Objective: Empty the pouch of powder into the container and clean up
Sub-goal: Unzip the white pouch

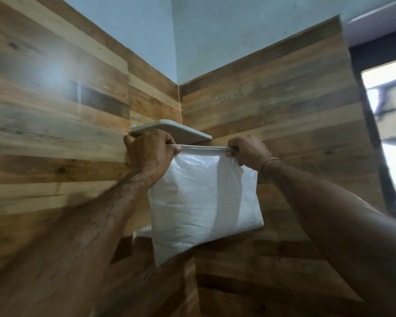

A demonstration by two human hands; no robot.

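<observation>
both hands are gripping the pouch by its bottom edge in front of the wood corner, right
Not the bottom edge: the head view shows the left hand and right hand gripping the pouch by its top edge, one at each end, so it hangs below them. It is in front of the wood corner, as you say.
</observation>
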